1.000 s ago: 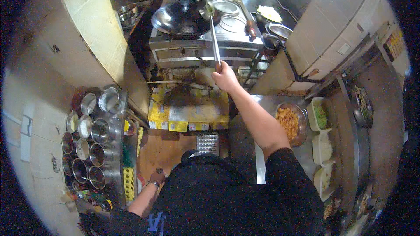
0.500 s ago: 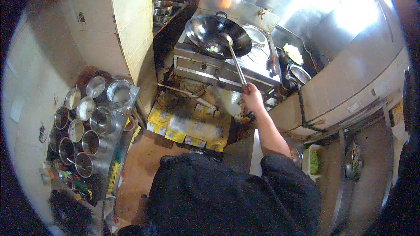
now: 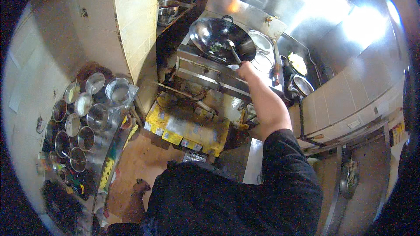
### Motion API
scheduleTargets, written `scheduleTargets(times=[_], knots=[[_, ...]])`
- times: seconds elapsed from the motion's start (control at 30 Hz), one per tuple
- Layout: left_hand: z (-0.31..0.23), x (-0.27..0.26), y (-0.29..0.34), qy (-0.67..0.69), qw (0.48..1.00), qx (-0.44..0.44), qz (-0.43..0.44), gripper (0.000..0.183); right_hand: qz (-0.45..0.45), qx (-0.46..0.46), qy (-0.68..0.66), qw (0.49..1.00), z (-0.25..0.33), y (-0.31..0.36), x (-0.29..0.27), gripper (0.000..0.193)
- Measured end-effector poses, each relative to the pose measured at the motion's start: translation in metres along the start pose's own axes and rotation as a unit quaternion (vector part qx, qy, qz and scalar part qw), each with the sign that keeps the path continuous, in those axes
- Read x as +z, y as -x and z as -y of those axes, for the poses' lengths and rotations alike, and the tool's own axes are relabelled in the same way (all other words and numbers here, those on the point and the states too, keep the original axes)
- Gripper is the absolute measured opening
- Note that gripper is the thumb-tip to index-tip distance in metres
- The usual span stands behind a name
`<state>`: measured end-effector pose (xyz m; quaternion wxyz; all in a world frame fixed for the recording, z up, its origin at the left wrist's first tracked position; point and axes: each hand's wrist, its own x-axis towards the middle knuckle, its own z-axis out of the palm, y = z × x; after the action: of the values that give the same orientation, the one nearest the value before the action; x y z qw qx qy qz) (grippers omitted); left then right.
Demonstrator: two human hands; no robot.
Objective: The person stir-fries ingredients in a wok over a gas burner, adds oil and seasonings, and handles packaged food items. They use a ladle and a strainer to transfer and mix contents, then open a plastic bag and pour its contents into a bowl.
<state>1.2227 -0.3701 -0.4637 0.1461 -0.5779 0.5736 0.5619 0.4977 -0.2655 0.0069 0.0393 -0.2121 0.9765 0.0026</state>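
My right hand point(image 3: 246, 69) is closed round the handle of a long metal ladle point(image 3: 236, 56). The ladle's head is down inside a large black wok point(image 3: 203, 32) on the stove point(image 3: 197, 66). A little chopped green and whitish food point(image 3: 215, 48) lies in the bottom of the wok, beside the ladle. At the lower left, my left hand point(image 3: 141, 186) hangs low over the brown floor, away from the stove. It is dim there, and its fingers do not show clearly.
A metal counter point(image 3: 109, 124) at left carries several round containers point(image 3: 99, 118). Yellow boxes point(image 3: 175, 126) lie below the stove. Right of the wok are a pale round lid point(image 3: 260, 41), a wooden-handled tool point(image 3: 276, 67), pale food point(image 3: 297, 63) and a pan point(image 3: 302, 85).
My right arm has reached farther forward, bringing my hand closer to the wok and the ladle deeper in. My left hand and forearm have come into view at the lower left.
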Motion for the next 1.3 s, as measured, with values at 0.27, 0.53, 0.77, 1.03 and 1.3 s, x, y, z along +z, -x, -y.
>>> scheduleTargets(times=[0.27,0.53,0.77,1.03,1.3], knots=[[0.006,0.010,-0.022,0.224,0.971,0.064,0.055,0.047,0.027,-0.148,-0.043,0.988,-0.057,0.056,-0.054,0.050],[0.009,0.004,-0.022,-0.127,0.992,0.027,-0.013,0.051,-0.019,-0.067,-0.059,0.996,-0.018,0.007,0.044,0.039],[0.001,-0.018,-0.039,-0.375,0.888,0.262,-0.039,0.038,-0.051,-0.120,-0.013,0.991,-0.091,0.111,-0.061,0.022],[-0.002,-0.020,0.018,-0.231,0.961,0.150,-0.014,0.059,-0.008,-0.112,-0.226,0.968,-0.122,0.109,-0.031,0.042],[0.028,-0.004,-0.013,0.029,0.997,0.077,-0.004,0.038,-0.198,-0.317,-0.132,0.918,-0.220,0.089,0.074,0.033]])
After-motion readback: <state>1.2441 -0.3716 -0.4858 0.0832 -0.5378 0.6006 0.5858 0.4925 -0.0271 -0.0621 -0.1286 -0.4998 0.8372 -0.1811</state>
